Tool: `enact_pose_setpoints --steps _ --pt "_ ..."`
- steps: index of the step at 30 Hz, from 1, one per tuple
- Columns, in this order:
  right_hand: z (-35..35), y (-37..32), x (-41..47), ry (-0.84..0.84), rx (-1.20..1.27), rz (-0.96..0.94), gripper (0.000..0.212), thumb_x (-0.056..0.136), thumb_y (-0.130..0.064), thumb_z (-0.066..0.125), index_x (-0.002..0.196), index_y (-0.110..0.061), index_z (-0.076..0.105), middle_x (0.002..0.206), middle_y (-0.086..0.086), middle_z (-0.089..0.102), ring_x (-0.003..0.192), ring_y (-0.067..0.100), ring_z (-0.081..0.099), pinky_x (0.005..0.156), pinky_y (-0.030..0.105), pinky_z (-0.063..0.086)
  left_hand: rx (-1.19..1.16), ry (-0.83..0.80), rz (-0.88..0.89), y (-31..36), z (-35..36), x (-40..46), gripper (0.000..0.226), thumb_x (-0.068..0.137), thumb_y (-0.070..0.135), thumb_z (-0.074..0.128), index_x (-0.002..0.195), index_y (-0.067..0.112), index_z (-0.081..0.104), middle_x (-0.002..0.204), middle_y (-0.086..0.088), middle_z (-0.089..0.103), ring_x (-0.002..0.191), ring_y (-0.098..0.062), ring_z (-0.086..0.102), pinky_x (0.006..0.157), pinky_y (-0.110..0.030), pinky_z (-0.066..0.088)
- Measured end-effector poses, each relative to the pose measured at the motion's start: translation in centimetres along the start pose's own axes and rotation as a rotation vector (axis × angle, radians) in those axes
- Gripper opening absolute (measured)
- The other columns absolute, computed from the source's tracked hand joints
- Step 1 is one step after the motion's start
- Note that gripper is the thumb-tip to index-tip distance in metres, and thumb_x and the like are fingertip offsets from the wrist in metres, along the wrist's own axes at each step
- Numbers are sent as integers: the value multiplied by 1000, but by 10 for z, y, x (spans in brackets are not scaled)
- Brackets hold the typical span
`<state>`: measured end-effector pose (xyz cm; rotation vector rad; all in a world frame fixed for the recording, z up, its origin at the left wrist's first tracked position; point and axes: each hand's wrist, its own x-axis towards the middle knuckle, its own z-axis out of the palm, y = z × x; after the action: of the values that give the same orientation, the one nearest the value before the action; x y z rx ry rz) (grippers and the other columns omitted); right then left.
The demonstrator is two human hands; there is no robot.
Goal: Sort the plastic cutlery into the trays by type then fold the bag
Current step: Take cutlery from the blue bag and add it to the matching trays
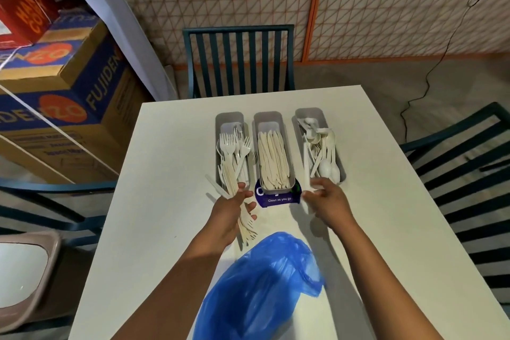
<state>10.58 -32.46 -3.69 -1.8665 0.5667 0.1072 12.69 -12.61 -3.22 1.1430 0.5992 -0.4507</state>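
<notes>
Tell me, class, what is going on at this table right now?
A person is sorting white plastic cutlery into three grey trays on a white table. The left tray holds forks, the middle tray knives, the right tray spoons. The left hand grips a bundle of forks near the left tray. The right hand holds a white piece at the right tray's near end. The blue bag lies crumpled, not yet folded.

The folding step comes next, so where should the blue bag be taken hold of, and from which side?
Probably the blue bag is best pinched at its loose crumpled edge on the right, coming from above and the right side; the rest lies flat on the table, offering little to pinch.
</notes>
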Motion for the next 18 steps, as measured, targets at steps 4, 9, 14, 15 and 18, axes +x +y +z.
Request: enact_pose_setpoints --steps 4,9,14,15,18 --pt "-32 -26 33 226 1 -77 26 89 -12 56 115 -12 60 87 5 59 73 21 55 64 22 44 -16 -7 -13 4 4 8 12 97 10 48 103 13 58 81 -6 60 66 -20 54 61 -34 46" --pt "-61 -64 96 237 -165 3 32 91 -9 41 110 3 63 88 13 55 74 28 51 57 28 39 71 -14 -17 17 12 20 12 98 14 45 95 15 57 74 -4 55 57 -16 46 54 -28 43" --pt "-60 -85 136 161 -380 93 27 92 -7 40 103 5 62 104 25 59 73 31 53 57 26 38 155 -11 -22 36 28 33 11 98 18 46 94 16 57 64 -1 45 50 -12 34 42 -23 33" --pt "-59 -86 141 152 -395 105 29 92 -8 41 110 4 60 115 24 59 86 33 54 58 26 37 162 -9 -21 39 30 36 12 98 18 46 95 16 57 64 -1 45 50 -12 34 43 -23 32" --pt "-55 -90 156 126 -476 159 21 93 -10 42 88 7 54 122 24 57 84 36 54 48 24 30 159 -15 -17 46 36 42 11 98 18 47 94 16 57 65 0 45 49 -12 34 46 -24 32"
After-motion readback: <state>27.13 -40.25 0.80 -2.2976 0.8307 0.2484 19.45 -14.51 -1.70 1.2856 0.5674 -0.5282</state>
